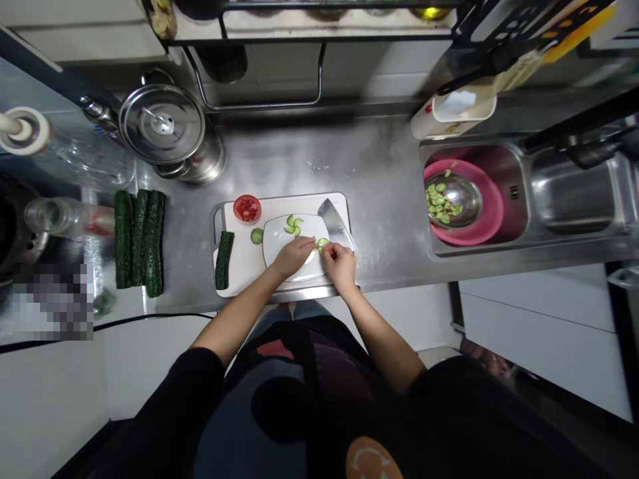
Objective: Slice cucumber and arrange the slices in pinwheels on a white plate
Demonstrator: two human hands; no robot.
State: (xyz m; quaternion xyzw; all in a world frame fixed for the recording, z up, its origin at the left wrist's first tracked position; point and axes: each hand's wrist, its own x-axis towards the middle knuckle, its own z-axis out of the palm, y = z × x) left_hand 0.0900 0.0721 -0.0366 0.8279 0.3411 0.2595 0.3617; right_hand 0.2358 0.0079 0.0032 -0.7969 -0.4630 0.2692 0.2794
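Observation:
A white plate [279,251] rests on the white cutting board [239,226], with several thin cucumber slices [293,225] fanned on its far part. Over the plate's right side, both hands meet at a cucumber slice [323,244]. My right hand [341,267] pinches it from the right. My left hand [294,257] reaches in from the left, its fingertips together at the slice's edge. Right of the plate lies a cleaver [335,225], partly hidden by my right hand. A cucumber end piece [256,235] and a cut length of cucumber [224,259] lie on the board's left.
A small red bowl [247,209] with red pieces stands at the board's far left. Whole cucumbers [140,239] lie farther left, near a lidded steel pot [200,156]. In the sink [519,159], a pink basin [492,213] holds a metal bowl [472,199] of cucumber pieces.

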